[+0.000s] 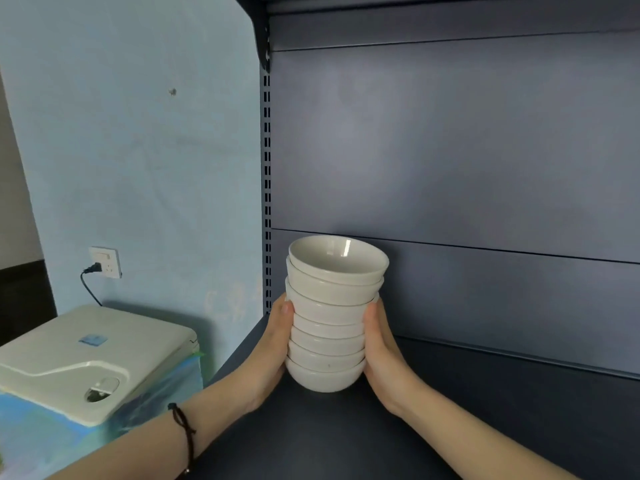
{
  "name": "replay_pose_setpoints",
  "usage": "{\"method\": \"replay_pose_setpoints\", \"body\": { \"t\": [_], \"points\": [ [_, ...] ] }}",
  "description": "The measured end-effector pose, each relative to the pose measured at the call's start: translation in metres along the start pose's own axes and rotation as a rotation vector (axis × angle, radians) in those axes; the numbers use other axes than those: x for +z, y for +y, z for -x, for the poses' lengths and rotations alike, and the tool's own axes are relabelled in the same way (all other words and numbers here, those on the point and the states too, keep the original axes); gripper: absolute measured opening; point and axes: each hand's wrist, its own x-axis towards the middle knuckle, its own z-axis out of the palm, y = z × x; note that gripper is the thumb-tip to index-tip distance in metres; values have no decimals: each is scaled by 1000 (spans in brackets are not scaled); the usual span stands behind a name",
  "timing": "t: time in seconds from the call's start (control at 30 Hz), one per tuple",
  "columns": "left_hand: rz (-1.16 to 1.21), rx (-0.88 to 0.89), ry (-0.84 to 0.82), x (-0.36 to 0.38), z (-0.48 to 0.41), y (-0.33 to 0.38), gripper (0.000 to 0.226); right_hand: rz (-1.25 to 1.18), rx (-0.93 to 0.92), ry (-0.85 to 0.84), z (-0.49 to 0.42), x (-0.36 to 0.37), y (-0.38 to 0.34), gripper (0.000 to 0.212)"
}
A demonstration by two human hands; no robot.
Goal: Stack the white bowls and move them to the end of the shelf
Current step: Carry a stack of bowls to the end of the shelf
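A tall stack of several white bowls (330, 313) stands near the left end of the dark shelf board (485, 410). The stack leans a little, its top bowl (337, 259) open to the camera. My left hand (273, 348) holds the stack's left side, thumb against the middle bowls. My right hand (382, 348) holds the right side, thumb up near the third bowl. I cannot tell whether the bottom bowl rests on the board or hovers just above it.
The shelf's grey back panel (450, 168) rises behind the stack, with a slotted upright (266, 188) at its left end. Left of the shelf stands a white appliance (90, 362) on a blue-wrapped box, below a wall socket (105, 262) with a plugged cable.
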Motion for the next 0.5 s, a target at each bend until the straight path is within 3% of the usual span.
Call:
{"method": "replay_pose_setpoints", "body": {
  "t": [0.27, 0.43, 0.5],
  "points": [
    [-56, 5, 27, -28, -42, -8, 82, 33, 18, 18, -48, 7, 10, 100],
    [-116, 25, 48, -32, -58, -9, 64, 46, 64, 44, -64, 5, 12, 85],
    [-116, 28, 51, -33, -61, -9, 70, 57, 75, 50, -67, 4, 13, 84]
  ]
}}
